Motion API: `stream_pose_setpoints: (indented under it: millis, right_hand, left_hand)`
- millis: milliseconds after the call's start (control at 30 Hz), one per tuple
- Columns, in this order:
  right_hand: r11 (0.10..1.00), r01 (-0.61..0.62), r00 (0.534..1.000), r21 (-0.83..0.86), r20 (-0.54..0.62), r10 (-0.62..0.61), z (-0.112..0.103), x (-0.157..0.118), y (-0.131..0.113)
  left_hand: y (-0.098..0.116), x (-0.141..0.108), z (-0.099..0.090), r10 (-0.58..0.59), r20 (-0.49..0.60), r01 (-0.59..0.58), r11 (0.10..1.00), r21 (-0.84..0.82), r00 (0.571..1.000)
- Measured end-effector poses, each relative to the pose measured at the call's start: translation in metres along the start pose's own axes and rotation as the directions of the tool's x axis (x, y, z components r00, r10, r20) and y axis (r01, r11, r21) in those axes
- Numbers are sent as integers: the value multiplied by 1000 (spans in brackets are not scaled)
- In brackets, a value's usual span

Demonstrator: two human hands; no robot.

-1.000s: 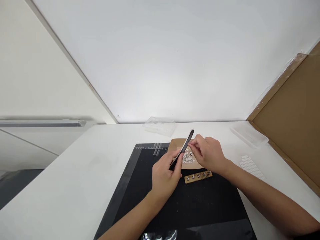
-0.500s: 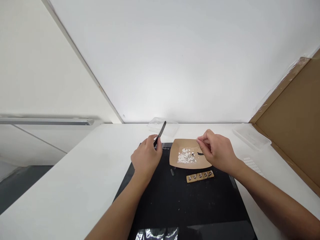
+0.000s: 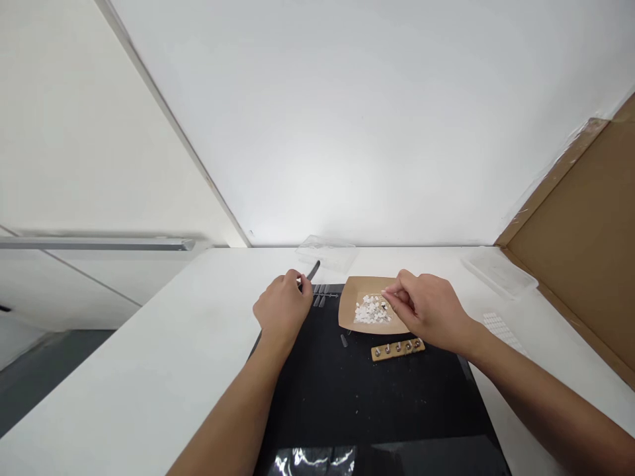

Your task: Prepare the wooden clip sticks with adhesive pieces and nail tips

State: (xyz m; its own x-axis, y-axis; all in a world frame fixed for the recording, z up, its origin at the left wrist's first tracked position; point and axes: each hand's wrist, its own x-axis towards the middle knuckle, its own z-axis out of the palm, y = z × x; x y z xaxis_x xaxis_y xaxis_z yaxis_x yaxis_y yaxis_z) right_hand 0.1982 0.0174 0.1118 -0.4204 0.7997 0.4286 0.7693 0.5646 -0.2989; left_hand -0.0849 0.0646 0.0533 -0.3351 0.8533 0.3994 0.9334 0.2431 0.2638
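Note:
My left hand [image 3: 282,308] grips a slim black file-like tool [image 3: 312,271] low over the far left corner of the black mat [image 3: 367,390]; only the tool's tip shows past my fingers. My right hand [image 3: 426,311] hovers over the right side of a brown paper tray [image 3: 350,301] that holds a pile of small white bits [image 3: 371,309]. Its fingertips are pinched together above the pile; whether they hold a bit cannot be told. A wooden strip [image 3: 397,348] with several small metal studs lies on the mat just in front of the tray.
A strip of clear nail tips [image 3: 321,291] lies at the mat's far edge, and one loose tip [image 3: 344,340] sits left of the wooden strip. Clear plastic lids [image 3: 327,253] [image 3: 499,270] rest at the back. A white dotted sheet [image 3: 501,326] and a cardboard panel [image 3: 580,231] are at the right.
My hands have parted: the left one carried the black tool leftwards and down to the mat's far left corner. The right hand lowered over the paper tray.

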Motion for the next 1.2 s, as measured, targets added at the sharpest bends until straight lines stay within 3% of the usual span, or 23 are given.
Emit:
stream_pose_setpoints:
  millis: [67, 133, 267, 367, 433, 533, 600, 767, 967, 1100, 1200]
  right_hand:
    - [1000, 12, 1000, 3, -5, -12, -1, -1, -2]
    - [999, 31, 999, -12, -36, -32, -1, -3, -3]
    - [988, 137, 972, -77, -181, -149, 6, -13, -1]
    - [964, 239, 918, -116, -297, -263, 20, -27, 7]
    - [960, 254, 904, -118, -325, -279, 29, -38, 13]
    - [951, 270, 885, -147, -352, -306, 37, -52, 17]
    - [935, 302, 866, -186, -357, -351, 37, -58, 16]
    - [903, 361, 833, -233, -356, -424, 29, -63, 10]
    - [856, 419, 778, -302, -367, -510, 21, -61, 7]
    - [839, 434, 758, -328, -371, -537, 23, -60, 7]
    - [836, 444, 755, -322, -369, -543, 27, -62, 8]
  left_hand:
    - [0, -1, 3, 119, -166, -129, 991, -47, 979]
    - [2, -5, 5, 263, -303, -308, 945, -108, 916]
    - [18, -23, 4, 451, -283, -517, 823, -236, 846]
    - [34, -43, -1, 545, -284, -597, 569, -566, 789]
    - [44, -55, -6, 589, -244, -571, 467, -675, 770]
    - [53, -69, -14, 718, -192, -536, 287, -794, 669]
    - [57, -74, -18, 746, -166, -490, 238, -839, 645]
    - [59, -78, -21, 745, -51, -335, 236, -912, 665]
    - [62, -85, -19, 683, 209, -10, 302, -953, 700]
    - [66, -90, -14, 633, 267, 138, 246, -959, 726]
    - [67, -92, -11, 645, 298, 218, 202, -955, 704]
